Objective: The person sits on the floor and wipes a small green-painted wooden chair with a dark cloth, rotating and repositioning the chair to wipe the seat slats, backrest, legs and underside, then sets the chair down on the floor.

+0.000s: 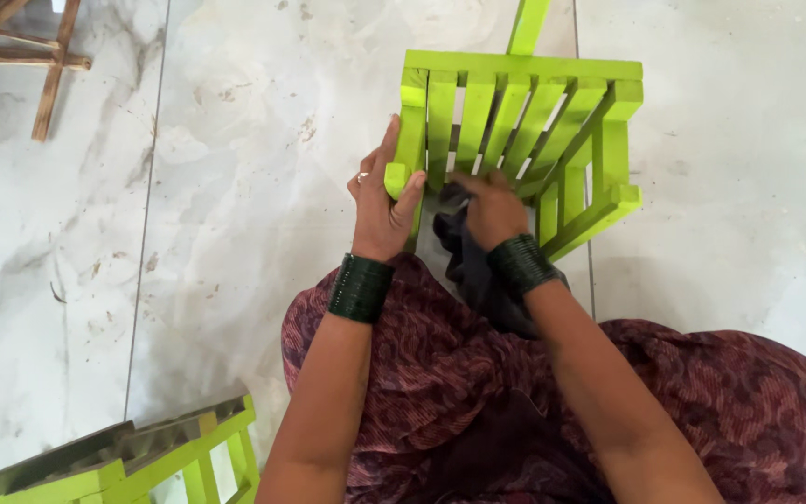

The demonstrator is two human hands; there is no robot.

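Green slatted stool (pixel 515 131) on its side on marble floor (pixel 235 187), gripped and wiped.
Left hand (pixel 380 210) clamped around stool's near corner post; right hand (pixel 492 210) closed on dark cloth (pixel 478 266), pressed against slats. Second green frame (pixel 114 462) lower left.

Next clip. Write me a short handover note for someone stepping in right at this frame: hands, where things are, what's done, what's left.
Left hand: gripping the near corner of the green slatted stool, which lies tipped on the marble floor.
Right hand: pressing a dark cloth against the slats' lower ends.
Nearby: a second green piece at lower left, a bare wooden frame at upper left.
Done: cannot tell how much has been wiped.
Left: likely the remaining slats and legs.
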